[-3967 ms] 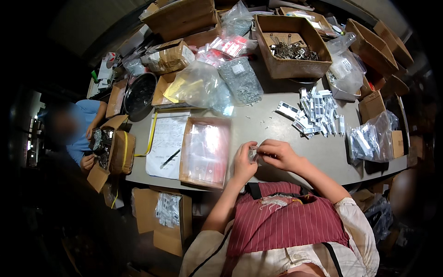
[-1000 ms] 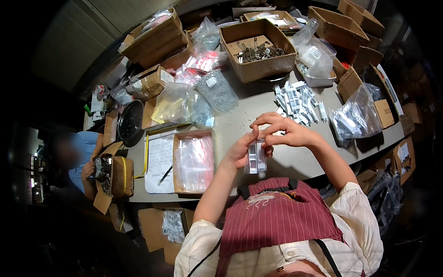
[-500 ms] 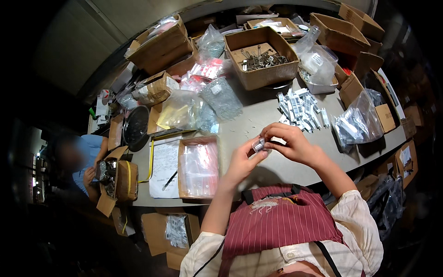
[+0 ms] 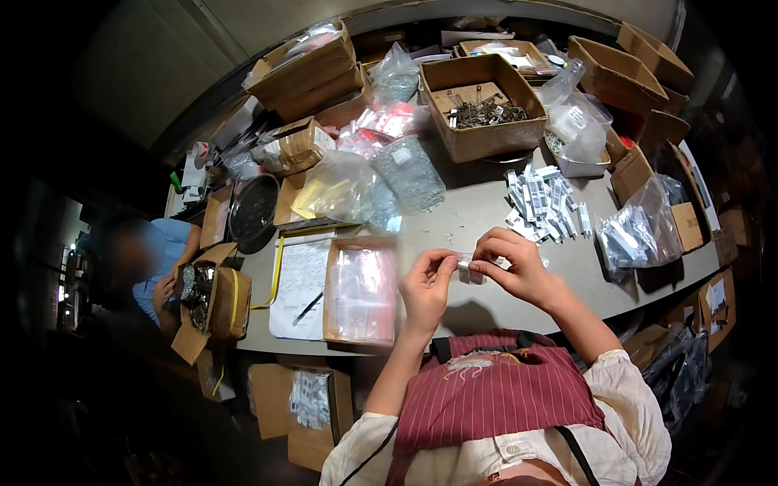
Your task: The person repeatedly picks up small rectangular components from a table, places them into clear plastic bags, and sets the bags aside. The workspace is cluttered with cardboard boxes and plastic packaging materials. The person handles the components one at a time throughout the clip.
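Between my hands, over the near part of the table, is a small clear plastic packet (image 4: 469, 274) with something shiny in it. My left hand (image 4: 428, 285) pinches its left end between thumb and fingers. The right end is pinched by my right hand (image 4: 515, 263), where a bit of white shows under the curled fingers. What the packet holds is too small to make out. Just beyond my right hand lies a heap of small white and grey rectangular parts (image 4: 545, 202). Left of my left hand stands an open cardboard box (image 4: 331, 279) of clear, pink-edged plastic bags.
A written sheet (image 4: 293, 279) with a black pen (image 4: 308, 309) lies farther left. A carton of metal parts (image 4: 494, 144) stands at the back, a clear bag of white parts (image 4: 640, 235) at the right. At far left a person (image 4: 166, 251) handles another carton (image 4: 229, 304).
My hands have moved apart slightly, and the packet now stretches between them instead of sitting bunched at my fingertips. The whole view has shifted a little.
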### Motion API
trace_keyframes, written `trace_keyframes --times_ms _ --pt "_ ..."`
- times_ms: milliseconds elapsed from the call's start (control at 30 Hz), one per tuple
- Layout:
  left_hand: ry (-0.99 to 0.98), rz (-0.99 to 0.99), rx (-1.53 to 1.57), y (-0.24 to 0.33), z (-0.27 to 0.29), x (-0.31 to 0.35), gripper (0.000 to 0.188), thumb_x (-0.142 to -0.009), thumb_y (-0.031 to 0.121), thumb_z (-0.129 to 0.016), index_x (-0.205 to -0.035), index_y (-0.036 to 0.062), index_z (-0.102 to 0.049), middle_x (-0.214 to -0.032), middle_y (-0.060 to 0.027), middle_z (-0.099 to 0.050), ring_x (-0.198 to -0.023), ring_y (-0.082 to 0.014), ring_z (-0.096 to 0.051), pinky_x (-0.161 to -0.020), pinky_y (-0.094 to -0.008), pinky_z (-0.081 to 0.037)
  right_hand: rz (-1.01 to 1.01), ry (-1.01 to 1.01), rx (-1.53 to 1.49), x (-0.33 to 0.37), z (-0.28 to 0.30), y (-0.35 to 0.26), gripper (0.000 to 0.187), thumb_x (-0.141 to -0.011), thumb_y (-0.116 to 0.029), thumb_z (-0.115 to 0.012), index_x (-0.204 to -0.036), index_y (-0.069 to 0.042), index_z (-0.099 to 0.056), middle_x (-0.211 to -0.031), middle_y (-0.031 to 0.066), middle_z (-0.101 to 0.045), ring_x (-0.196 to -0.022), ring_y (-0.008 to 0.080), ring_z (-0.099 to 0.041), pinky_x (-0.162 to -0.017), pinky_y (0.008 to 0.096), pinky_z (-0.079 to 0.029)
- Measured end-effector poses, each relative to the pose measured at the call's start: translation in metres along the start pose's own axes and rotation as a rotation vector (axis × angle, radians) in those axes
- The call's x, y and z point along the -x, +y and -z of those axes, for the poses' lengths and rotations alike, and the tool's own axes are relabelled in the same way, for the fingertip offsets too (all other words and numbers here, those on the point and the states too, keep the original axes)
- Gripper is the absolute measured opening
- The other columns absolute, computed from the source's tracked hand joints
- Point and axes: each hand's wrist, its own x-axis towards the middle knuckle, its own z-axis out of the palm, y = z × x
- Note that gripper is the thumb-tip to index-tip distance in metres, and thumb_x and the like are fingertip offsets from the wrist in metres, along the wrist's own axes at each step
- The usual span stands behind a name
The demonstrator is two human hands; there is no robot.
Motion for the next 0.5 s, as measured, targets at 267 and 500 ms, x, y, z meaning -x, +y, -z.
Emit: trace_keyframes --times_ms 267,500 --pt "0.033 -0.607 -0.693 -0.002 0.014 0.003 0.007 -0.088 0.000 -0.065 -0.093 0.0011 -0.060 -0.082 -0.0129 -0.063 -0.072 -0.0333 -0.064 -0.063 -0.0407 -0.050 0.142 -0.051 0.181 -0.002 -0.033 0.001 0.017 -0.089 -0.008 -0.067 -0.103 -0.002 -0.059 -0.094 0.0152 -0.060 -0.088 0.0349 -0.059 -0.081 0.0427 -0.045" --pt "0.016 -0.568 -0.699 0.009 0.043 0.010 0.004 -0.089 -0.001 -0.063 -0.092 0.0003 -0.060 -0.082 -0.0133 -0.063 -0.075 -0.0331 -0.064 -0.066 -0.0393 -0.050 0.279 -0.074 0.308 -0.012 -0.059 -0.009 0.018 -0.080 -0.003 -0.069 -0.090 -0.002 -0.055 -0.083 0.0128 -0.054 -0.077 0.0323 -0.052 -0.071 0.0400 -0.042"
